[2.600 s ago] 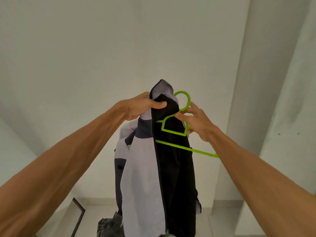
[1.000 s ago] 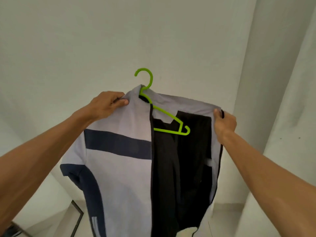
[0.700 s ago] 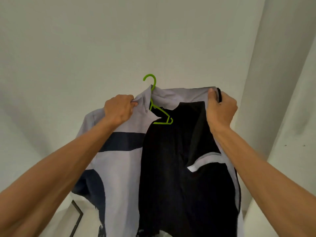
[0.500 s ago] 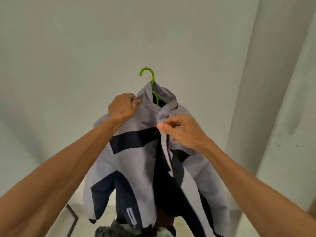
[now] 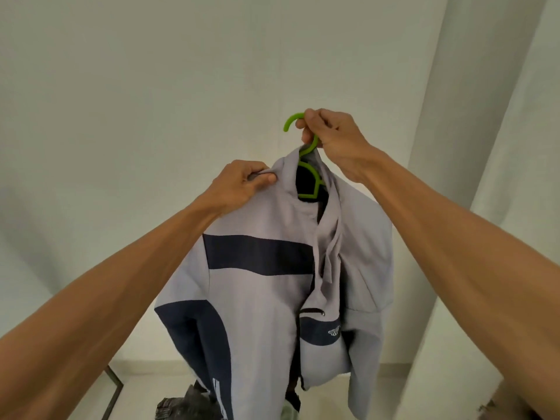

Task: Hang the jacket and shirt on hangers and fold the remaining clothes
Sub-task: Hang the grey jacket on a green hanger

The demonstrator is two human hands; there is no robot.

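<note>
A pale grey jacket [image 5: 260, 286] with dark navy bands hangs in front of me on a bright green hanger [image 5: 306, 165], its front hanging partly open. My right hand [image 5: 330, 137] grips the hanger's neck just under the hook, above the collar. My left hand [image 5: 242, 183] pinches the jacket's left shoulder beside the collar. Most of the hanger is hidden inside the jacket.
A plain white wall stands behind the jacket, with a white column [image 5: 472, 147] to the right. Below lies a crumpled grey garment [image 5: 181, 407], and a dark frame edge [image 5: 113, 389] shows at the lower left.
The jacket's right side has dropped over the hanger. My right hand left the jacket front and rose to grip the hanger's neck; my left hand stayed on the left shoulder.
</note>
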